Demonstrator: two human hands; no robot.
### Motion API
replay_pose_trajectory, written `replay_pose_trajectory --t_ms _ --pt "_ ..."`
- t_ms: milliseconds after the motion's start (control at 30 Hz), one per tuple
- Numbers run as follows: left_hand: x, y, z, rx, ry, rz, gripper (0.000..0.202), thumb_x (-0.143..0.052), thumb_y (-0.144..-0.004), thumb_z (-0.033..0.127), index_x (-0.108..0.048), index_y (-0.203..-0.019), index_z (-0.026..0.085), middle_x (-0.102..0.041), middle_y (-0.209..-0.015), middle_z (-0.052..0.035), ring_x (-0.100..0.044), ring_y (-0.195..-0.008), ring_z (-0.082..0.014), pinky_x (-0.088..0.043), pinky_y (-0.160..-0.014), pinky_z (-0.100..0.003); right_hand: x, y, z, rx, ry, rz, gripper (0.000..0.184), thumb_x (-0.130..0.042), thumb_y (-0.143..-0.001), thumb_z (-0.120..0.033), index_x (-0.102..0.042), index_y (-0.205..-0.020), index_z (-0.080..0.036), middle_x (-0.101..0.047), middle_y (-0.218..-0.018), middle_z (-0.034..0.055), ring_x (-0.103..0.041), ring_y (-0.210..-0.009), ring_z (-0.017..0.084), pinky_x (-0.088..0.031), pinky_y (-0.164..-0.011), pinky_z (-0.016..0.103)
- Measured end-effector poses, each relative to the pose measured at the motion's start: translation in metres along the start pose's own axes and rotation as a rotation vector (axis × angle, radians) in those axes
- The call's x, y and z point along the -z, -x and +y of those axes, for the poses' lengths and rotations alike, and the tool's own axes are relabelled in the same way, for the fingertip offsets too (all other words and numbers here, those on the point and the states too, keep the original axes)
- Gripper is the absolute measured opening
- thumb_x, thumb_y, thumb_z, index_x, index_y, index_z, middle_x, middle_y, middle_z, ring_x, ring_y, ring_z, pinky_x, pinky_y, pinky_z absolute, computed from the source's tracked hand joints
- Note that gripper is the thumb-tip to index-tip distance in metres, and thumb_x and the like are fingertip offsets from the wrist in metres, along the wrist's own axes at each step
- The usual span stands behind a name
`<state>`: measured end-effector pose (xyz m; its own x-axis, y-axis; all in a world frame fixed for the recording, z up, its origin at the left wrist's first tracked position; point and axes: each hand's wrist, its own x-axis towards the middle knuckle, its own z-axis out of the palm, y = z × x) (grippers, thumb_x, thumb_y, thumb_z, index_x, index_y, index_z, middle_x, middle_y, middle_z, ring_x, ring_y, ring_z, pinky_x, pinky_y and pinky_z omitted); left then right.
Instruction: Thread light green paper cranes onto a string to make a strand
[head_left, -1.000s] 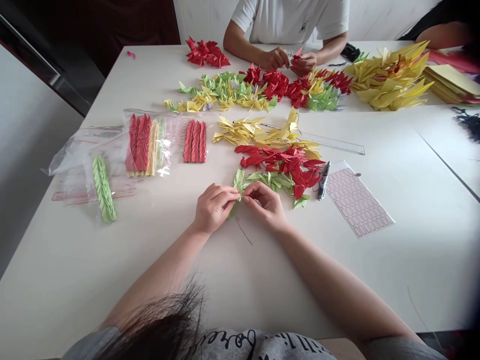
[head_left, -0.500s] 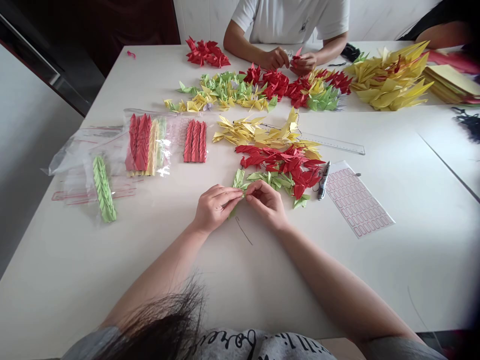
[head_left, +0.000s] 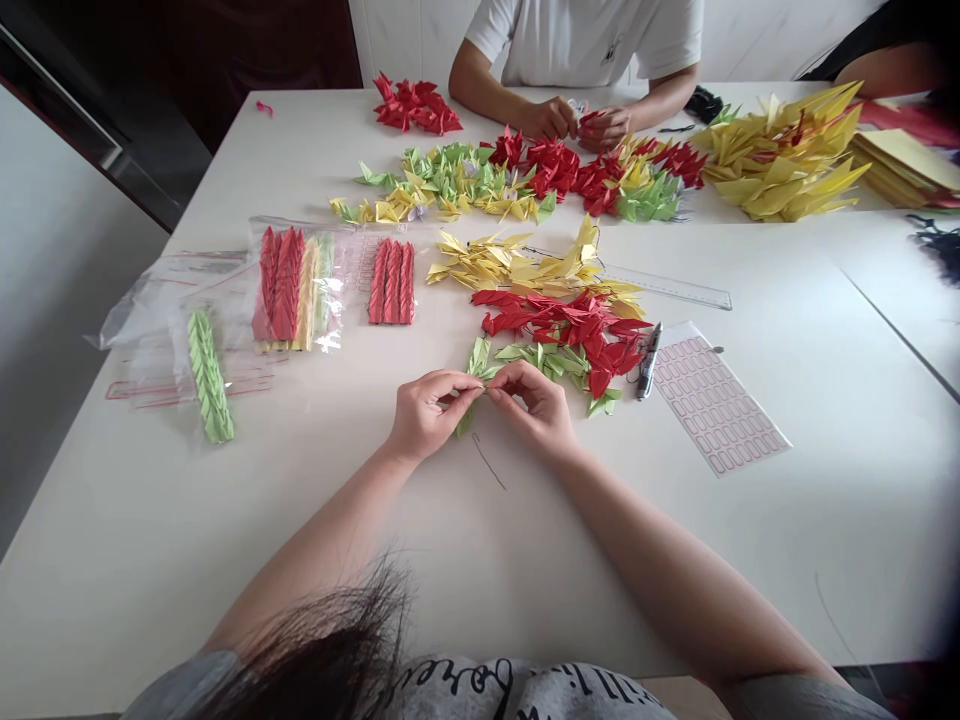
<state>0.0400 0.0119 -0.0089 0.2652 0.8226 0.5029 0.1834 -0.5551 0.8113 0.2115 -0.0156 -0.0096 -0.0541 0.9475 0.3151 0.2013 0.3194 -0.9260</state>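
Note:
My left hand [head_left: 431,412] and my right hand [head_left: 534,405] meet at the middle of the table, fingertips almost touching. Both are closed in a pinch on a small green origami crane [head_left: 466,418], mostly covered by the left fingers. Just beyond the fingertips lie more green folded cranes [head_left: 551,360]. Behind those are a heap of red paper cranes [head_left: 574,322] and a heap of yellow ones [head_left: 517,262]. A thin hooked wire or needle [head_left: 489,462] rests on the table just below my hands.
At the left lie clear plastic bags [head_left: 169,290], a bagged green bundle [head_left: 210,380] and red bundles [head_left: 391,283]. At the right are a pen [head_left: 649,362], a label sheet [head_left: 716,405] and a clear ruler [head_left: 671,287]. Opposite, a co-worker's hands [head_left: 581,122] handle red paper.
My hands stay in place, with the fingertips shifting slightly around the pinched green paper. Across the table, the red piece in the co-worker's hands has turned lower.

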Motion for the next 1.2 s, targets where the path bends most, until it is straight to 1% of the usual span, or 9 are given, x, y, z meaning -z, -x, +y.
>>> replay_pose_trajectory --t_ms 200,367,567,800,1000,1200 --pt "-0.0005 0.0002 0.0011 0.025 -0.022 0.021 0.011 -0.066 -0.085 0.025 -0.075 -0.083 0.019 -0.076 -0.084 -0.0047 -0.072 -0.075 -0.0140 -0.060 -0.061 -0.021 -0.0008 0.0001 -0.0006 -0.039 -0.008 0.009 0.027 -0.062 -0.090 -0.047 -0.059 -0.085 -0.020 -0.059 -0.079 0.0033 -0.054 -0.069 0.015 -0.045 -0.060 0.030" --pt "-0.0020 0.0010 0.0003 -0.018 -0.006 0.066 0.009 -0.069 -0.084 0.024 -0.077 -0.086 0.021 -0.077 -0.087 -0.0036 -0.073 -0.077 -0.0140 -0.061 -0.064 -0.022 -0.0005 0.0001 -0.0012 -0.055 -0.045 0.014 0.027 -0.064 -0.089 -0.046 -0.057 -0.084 -0.021 -0.058 -0.078 0.0025 -0.052 -0.067 0.014 -0.044 -0.059 0.029" --pt "-0.0019 0.0015 -0.0010 -0.079 0.008 0.074 0.011 -0.069 -0.084 0.019 -0.077 -0.091 0.021 -0.077 -0.093 -0.0041 -0.074 -0.083 -0.0147 -0.062 -0.067 -0.022 0.0004 0.0003 -0.0016 -0.031 -0.044 0.008 0.025 -0.064 -0.089 -0.045 -0.059 -0.085 -0.021 -0.058 -0.080 0.0032 -0.053 -0.069 0.015 -0.045 -0.061 0.030" --pt "-0.0014 0.0031 -0.0020 -0.143 -0.040 0.085 0.016 -0.065 -0.086 0.015 -0.076 -0.095 0.023 -0.076 -0.101 -0.0034 -0.073 -0.092 -0.0149 -0.063 -0.078 -0.025 -0.0005 -0.0001 -0.0017 -0.131 -0.140 0.017 0.031 -0.066 -0.086 -0.050 -0.058 -0.085 -0.020 -0.056 -0.076 0.0008 -0.049 -0.064 0.013 -0.041 -0.058 0.027" --pt "-0.0020 0.0024 -0.0032 -0.227 -0.105 0.085 0.017 -0.066 -0.085 0.010 -0.075 -0.096 0.020 -0.076 -0.101 -0.0040 -0.073 -0.091 -0.0133 -0.063 -0.079 -0.022 -0.0002 -0.0007 -0.0016 -0.139 -0.200 0.004 0.028 -0.069 -0.085 -0.046 -0.059 -0.083 -0.020 -0.055 -0.074 0.0005 -0.048 -0.065 0.013 -0.040 -0.059 0.027" --pt "-0.0022 0.0013 -0.0028 -0.278 -0.125 0.103 0.018 -0.067 -0.083 0.007 -0.075 -0.094 0.019 -0.076 -0.099 -0.0042 -0.073 -0.090 -0.0120 -0.062 -0.081 -0.019 -0.0009 -0.0004 -0.0036 -0.175 -0.218 0.006 0.031 -0.070 -0.084 -0.048 -0.059 -0.083 -0.020 -0.055 -0.075 0.0007 -0.049 -0.066 0.013 -0.040 -0.060 0.027"
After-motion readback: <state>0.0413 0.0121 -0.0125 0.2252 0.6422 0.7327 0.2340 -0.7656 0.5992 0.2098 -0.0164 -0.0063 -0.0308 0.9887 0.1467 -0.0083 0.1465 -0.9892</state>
